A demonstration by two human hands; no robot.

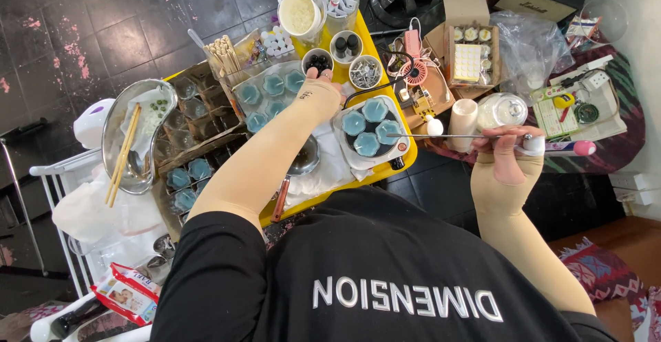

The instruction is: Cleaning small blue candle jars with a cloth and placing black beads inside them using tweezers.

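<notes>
over the yellow table (403, 159), right hand (508, 151) pinches a thin metal rod (447, 136), tip over the blue candles (368, 125). left hand (322, 84) reaches a small bowl (317, 60) of dark beads; can't tell its grip.

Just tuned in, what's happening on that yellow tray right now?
A person leans over a yellow tray crowded with small blue candles. The left hand reaches forward to a small bowl of dark beads at the back of the tray. The right hand holds a long thin metal rod level, its tip over a white plate carrying four blue candles. More blue candles sit in a clear mould beside it.
</notes>
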